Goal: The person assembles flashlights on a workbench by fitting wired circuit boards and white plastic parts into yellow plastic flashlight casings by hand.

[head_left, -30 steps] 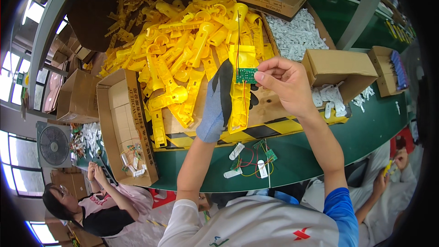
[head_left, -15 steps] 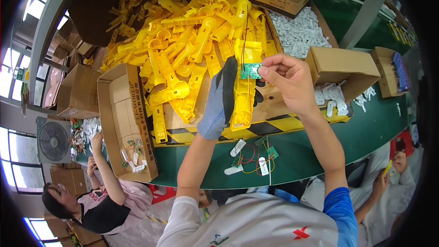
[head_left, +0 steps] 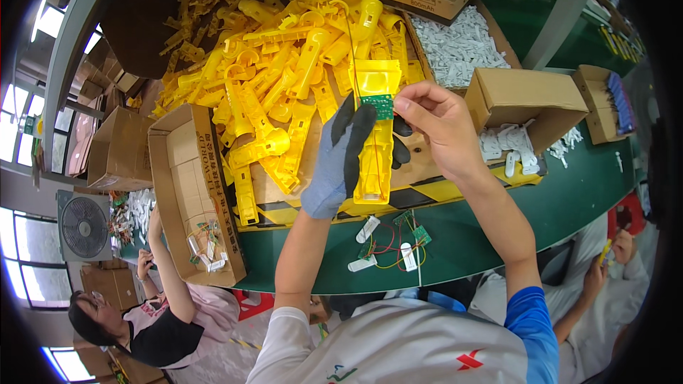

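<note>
My left hand (head_left: 340, 156), in a grey-blue glove with black-coated fingers, is wrapped around a long yellow plastic housing (head_left: 372, 167). Its thumb presses at the left edge of a small green circuit board (head_left: 378, 106), which lies across the housing's open side. Bare and pinched closed, my right hand (head_left: 445, 124) has thumb and index fingertips at the board's right edge. A dark wire (head_left: 351, 43) rises from the board past the housing's top; another thin wire runs down inside the housing.
Behind my hands is a heap of yellow housings (head_left: 274, 78). White parts (head_left: 462, 43) fill a box at back right. Wired boards with white pieces (head_left: 391, 242) lie on the green table in front. An open carton (head_left: 196, 192) stands left; another carton (head_left: 526, 99) stands right. Co-workers sit on both sides.
The housing has shifted slightly left and turned more upright. The circuit board now sits flatter against it, and my left thumb has come onto the board's edge.
</note>
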Demonstrator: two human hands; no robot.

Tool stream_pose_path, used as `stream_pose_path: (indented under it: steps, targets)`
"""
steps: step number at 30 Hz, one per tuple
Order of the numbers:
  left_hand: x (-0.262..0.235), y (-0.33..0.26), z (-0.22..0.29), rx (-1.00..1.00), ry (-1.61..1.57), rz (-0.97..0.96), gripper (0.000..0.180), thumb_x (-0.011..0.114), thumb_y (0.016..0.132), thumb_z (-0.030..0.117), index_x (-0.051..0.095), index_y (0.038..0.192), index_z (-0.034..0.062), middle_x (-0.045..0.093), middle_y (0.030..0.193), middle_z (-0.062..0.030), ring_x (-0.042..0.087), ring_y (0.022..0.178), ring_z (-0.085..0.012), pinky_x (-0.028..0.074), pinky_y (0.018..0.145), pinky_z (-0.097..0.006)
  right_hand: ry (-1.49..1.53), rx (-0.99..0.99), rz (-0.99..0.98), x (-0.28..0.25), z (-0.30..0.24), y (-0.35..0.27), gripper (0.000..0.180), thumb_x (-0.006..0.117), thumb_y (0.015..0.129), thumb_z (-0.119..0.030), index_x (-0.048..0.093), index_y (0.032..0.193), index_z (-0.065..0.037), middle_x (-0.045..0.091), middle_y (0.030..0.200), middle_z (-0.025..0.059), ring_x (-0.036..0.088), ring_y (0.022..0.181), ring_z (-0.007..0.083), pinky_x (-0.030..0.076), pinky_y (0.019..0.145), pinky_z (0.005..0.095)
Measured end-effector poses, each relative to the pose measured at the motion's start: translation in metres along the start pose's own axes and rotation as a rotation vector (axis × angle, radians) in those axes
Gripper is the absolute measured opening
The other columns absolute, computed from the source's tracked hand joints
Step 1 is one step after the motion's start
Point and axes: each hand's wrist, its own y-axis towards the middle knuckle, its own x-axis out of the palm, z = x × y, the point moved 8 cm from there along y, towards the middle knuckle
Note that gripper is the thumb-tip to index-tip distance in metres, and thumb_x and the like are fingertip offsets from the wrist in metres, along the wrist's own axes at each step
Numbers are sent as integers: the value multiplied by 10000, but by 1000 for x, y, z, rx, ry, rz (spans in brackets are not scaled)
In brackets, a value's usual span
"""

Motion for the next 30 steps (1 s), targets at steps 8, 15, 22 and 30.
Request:
stream_pose_path:
  steps: [8, 15, 22, 30]
  targets:
    - [-4, 3, -10, -53, -136, -22, 373, 482, 997, 341, 511, 1212, 38, 652, 900, -105, 667, 658, -174, 537, 562, -272, -135, -216, -44, 9, -14, -4, 223, 708, 856, -58, 656, 1064, 2, 635, 908, 13, 583, 769, 66, 491, 697, 227]
    - [-12, -6, -7, -88, -119, 4, 383, 514, 980, 351, 518, 1218, 50, 651, 895, -99, 666, 661, -175, 544, 562, -281, -672, -509, -180, 25, -45, -13, 328, 733, 794, -36, 677, 1117, -44, 630, 833, 44, 590, 694, 104, 497, 632, 236]
    - [-6, -9, 1, -75, -78, -50, 401, 512, 975, 373, 533, 1201, 42, 663, 865, -105, 662, 643, -169, 540, 566, -273, -655, -541, -232, 28, -49, -14, 292, 740, 790, -30, 695, 1078, -39, 663, 839, 63, 627, 708, 125, 498, 612, 240]
    - [5, -17, -2, -236, -265, -154, 420, 505, 974, 406, 546, 1190, 48, 657, 845, -110, 648, 604, -181, 524, 542, -275, -737, -780, -297, 35, -59, -23, 313, 771, 764, -51, 708, 1070, -44, 661, 798, 72, 633, 664, 157, 495, 590, 250]
